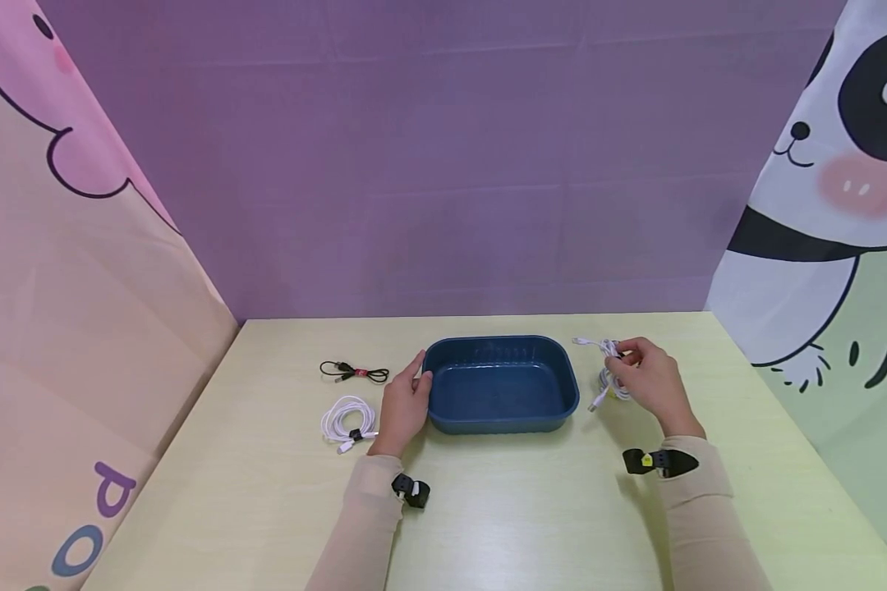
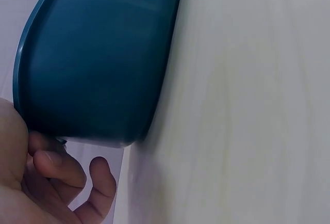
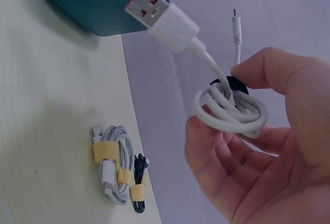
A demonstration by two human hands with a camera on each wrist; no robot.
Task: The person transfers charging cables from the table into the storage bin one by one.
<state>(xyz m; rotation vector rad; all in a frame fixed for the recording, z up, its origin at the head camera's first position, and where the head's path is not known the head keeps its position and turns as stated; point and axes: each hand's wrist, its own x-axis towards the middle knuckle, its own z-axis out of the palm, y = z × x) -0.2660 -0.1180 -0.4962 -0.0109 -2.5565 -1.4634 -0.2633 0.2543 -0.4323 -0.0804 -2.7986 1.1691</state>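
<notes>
My left hand (image 1: pixel 405 404) rests against the left end of a dark blue rectangular tub (image 1: pixel 503 426), its fingers loosely bent by the rim. In the left wrist view the fingers (image 2: pixel 59 170) lie at the tub's end wall (image 2: pixel 98 79). To the right of the tub, my right hand (image 1: pixel 652 382) pinches a coiled white USB cable (image 3: pixel 232 111) between thumb and fingers. A black strap (image 3: pixel 236 84) binds the coil, and both plugs stick out. Below it on the table lie a white cable bundle (image 3: pixel 117 164) and a black cable bundle (image 3: pixel 139 182), both with yellow straps.
Left of the tub lie a black cable (image 1: pixel 355 373) with a red tie and a white coiled cable (image 1: pixel 347 420) with a black strap. A purple backdrop (image 1: pixel 443 164) stands behind the pale table (image 1: pixel 510 509), with printed cloth panels on both sides.
</notes>
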